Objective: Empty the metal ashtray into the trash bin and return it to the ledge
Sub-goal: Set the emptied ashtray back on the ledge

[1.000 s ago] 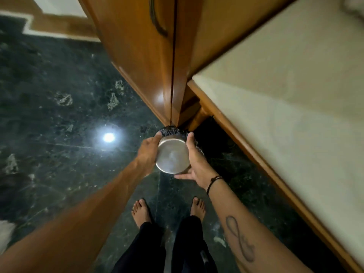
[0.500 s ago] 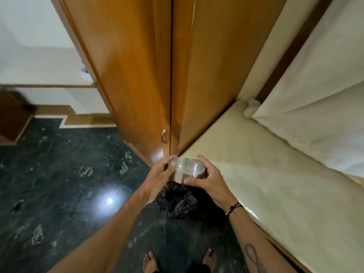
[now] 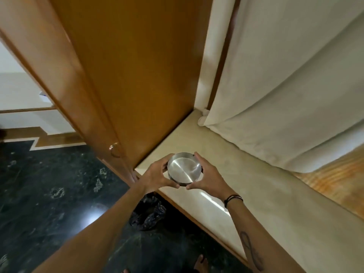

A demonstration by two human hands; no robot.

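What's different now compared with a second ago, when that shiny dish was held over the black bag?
The metal ashtray was tipped over the trash bin a second ago; it has since been turned open side up and lifted over the ledge. It looks empty. Whether it already rests on the ledge I cannot tell. Unchanged: the left hand and right hand both grip it, and the bin stays on the floor.

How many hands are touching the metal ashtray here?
2. The left hand grips the left side of the ashtray; the right hand grips its right side, over the ledge.
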